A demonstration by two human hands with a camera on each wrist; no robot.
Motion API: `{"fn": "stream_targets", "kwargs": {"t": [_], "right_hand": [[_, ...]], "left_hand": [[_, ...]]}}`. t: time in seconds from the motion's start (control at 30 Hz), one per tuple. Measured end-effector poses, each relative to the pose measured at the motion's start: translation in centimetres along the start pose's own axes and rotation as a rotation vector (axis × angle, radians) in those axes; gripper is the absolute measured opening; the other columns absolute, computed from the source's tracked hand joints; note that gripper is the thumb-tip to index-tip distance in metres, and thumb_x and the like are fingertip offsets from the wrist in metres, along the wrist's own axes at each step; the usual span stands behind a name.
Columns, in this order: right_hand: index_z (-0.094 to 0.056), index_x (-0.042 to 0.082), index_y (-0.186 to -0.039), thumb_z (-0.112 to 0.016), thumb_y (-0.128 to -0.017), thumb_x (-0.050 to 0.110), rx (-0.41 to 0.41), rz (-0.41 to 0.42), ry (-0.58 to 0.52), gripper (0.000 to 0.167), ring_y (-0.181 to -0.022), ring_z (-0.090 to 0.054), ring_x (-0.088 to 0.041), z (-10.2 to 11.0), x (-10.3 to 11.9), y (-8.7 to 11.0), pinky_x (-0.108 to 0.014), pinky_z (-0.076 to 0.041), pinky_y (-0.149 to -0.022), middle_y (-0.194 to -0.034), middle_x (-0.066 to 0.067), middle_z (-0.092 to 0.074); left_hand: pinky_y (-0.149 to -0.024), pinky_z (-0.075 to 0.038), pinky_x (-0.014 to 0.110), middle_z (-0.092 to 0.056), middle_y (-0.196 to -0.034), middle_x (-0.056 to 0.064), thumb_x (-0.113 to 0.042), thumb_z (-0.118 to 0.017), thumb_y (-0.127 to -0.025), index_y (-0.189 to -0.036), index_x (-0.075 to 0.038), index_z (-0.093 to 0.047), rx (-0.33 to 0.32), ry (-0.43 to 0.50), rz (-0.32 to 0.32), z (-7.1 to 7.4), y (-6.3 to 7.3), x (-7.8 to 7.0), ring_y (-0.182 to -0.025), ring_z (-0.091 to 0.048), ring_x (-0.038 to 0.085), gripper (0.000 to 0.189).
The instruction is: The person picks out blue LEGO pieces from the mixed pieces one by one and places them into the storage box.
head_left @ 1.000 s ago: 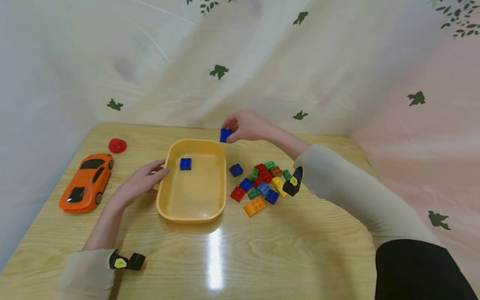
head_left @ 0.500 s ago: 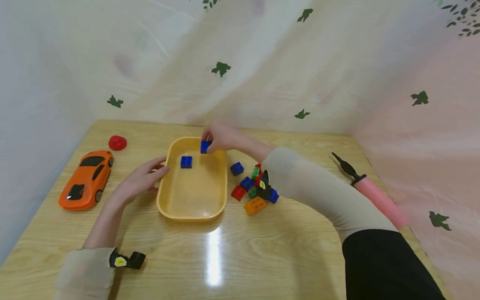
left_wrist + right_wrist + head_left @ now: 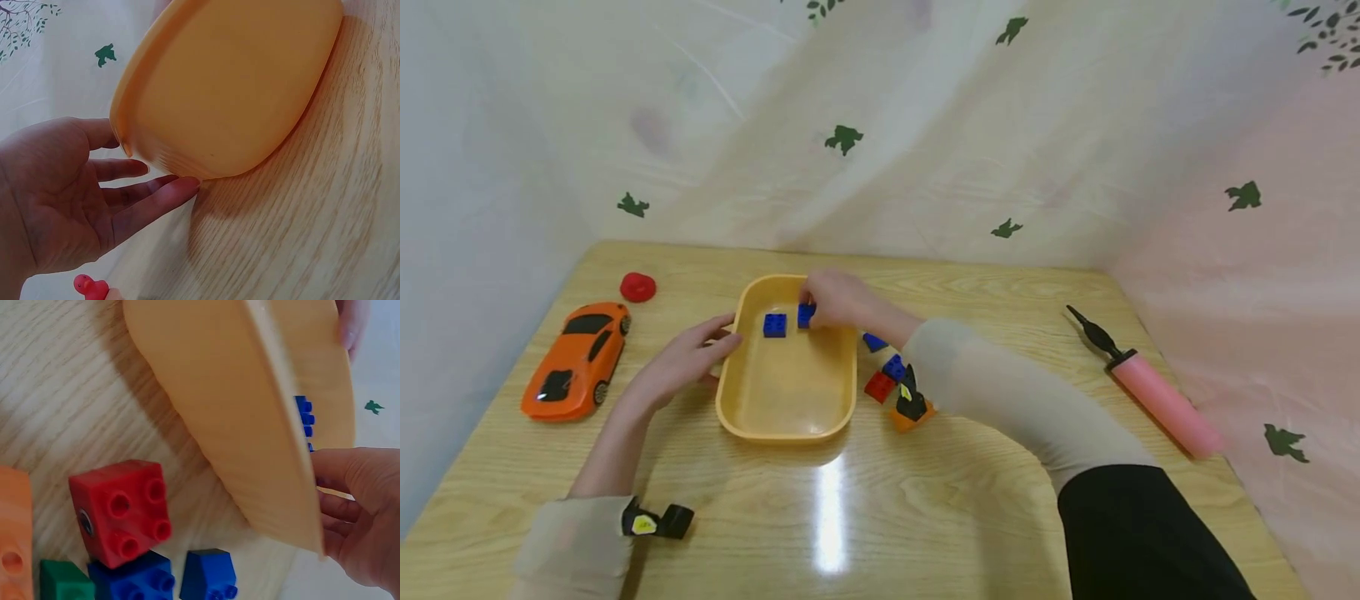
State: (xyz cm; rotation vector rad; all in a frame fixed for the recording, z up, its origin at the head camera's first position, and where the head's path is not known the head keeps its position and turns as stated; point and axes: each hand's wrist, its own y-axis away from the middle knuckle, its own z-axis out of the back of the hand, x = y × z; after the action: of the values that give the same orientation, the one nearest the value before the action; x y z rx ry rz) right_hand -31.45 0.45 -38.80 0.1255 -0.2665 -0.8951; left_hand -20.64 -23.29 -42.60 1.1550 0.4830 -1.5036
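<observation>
Lowered, right grip (image 3: 838,300) pinches one blue brick (image 3: 805,316) near another brick (image 3: 775,326); left grip (image 3: 688,357), spread, touches tray (image 3: 786,437).

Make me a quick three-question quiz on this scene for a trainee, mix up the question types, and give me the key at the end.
1. True or false: the person's left hand touches the yellow tray.
2. Which of these lies farthest to the right on the table in the head view: (a) the red toy duck, (b) the pink pump, (c) the orange toy car?
3. Fill in the blank: the person's right hand holds a ____ block.

Key: 1. True. 2. b, the pink pump. 3. Blue.
</observation>
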Motion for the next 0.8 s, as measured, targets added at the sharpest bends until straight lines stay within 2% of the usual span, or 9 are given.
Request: {"fn": "stream_targets", "kwargs": {"t": [0.13, 0.23, 0.33, 0.5, 0.63, 0.8], "right_hand": [[-0.076, 0.011, -0.111, -0.077, -0.091, 0.018, -0.005, 0.000, 0.028, 0.022, -0.092, -0.059, -0.019, -0.8, 0.2, 0.0, -0.033, -0.055, -0.085, -0.105, -0.003, -0.073], [-0.076, 0.012, -0.112, -0.076, -0.091, 0.018, -0.012, -0.006, 0.031, 0.022, -0.089, -0.059, -0.018, -1.3, 0.2, 0.1, -0.033, -0.055, -0.082, -0.104, -0.002, -0.074], [-0.076, 0.013, -0.115, -0.076, -0.092, 0.017, -0.017, -0.007, 0.030, 0.024, -0.092, -0.063, -0.019, -1.5, 0.2, 0.2, -0.035, -0.057, -0.083, -0.109, -0.002, -0.075], [-0.071, 0.010, -0.127, -0.077, -0.092, 0.020, -0.011, 0.005, 0.001, 0.037, -0.109, -0.066, -0.024, -1.3, 0.0, 0.4, -0.038, -0.057, -0.094, -0.123, -0.006, -0.073], [-0.067, 0.007, -0.133, -0.077, -0.093, 0.023, -0.020, 0.024, -0.064, 0.045, -0.112, -0.066, -0.024, -0.7, -0.4, 0.7, -0.037, -0.055, -0.099, -0.122, -0.009, -0.073], [-0.068, 0.005, -0.132, -0.073, -0.096, 0.023, -0.059, 0.064, -0.213, 0.040, -0.112, -0.067, -0.023, 0.1, -1.5, 1.4, -0.035, -0.055, -0.100, -0.122, -0.011, -0.073]], "left_hand": [[-0.082, -0.064, 0.036, -0.040, -0.152, 0.032, -0.043, -0.043, -0.111, -0.165, -0.007, -0.017, 0.002, 0.007, -0.001, -0.1, 0.0, 0.0, -0.129, -0.055, 0.044, 0.070], [-0.082, -0.065, 0.037, -0.040, -0.152, 0.032, -0.042, -0.043, -0.111, -0.166, -0.007, -0.017, 0.004, 0.007, 0.001, -0.1, 0.0, 0.0, -0.129, -0.056, 0.044, 0.070], [-0.082, -0.064, 0.037, -0.040, -0.152, 0.032, -0.041, -0.042, -0.111, -0.165, -0.007, -0.017, 0.005, 0.006, -0.002, -0.1, 0.1, 0.0, -0.129, -0.056, 0.044, 0.069], [-0.081, -0.064, 0.035, -0.040, -0.153, 0.032, -0.041, -0.043, -0.111, -0.165, -0.007, -0.017, 0.002, 0.002, 0.000, 0.0, 0.1, 0.0, -0.128, -0.056, 0.044, 0.069], [-0.081, -0.064, 0.034, -0.040, -0.153, 0.032, -0.043, -0.043, -0.111, -0.165, -0.007, -0.017, 0.000, -0.004, 0.005, -0.1, 0.1, -0.1, -0.128, -0.056, 0.043, 0.070], [-0.083, -0.064, 0.036, -0.039, -0.154, 0.032, -0.044, -0.043, -0.111, -0.165, -0.007, -0.017, 0.000, -0.009, 0.011, -0.1, 0.1, -0.1, -0.129, -0.056, 0.044, 0.071]]}}
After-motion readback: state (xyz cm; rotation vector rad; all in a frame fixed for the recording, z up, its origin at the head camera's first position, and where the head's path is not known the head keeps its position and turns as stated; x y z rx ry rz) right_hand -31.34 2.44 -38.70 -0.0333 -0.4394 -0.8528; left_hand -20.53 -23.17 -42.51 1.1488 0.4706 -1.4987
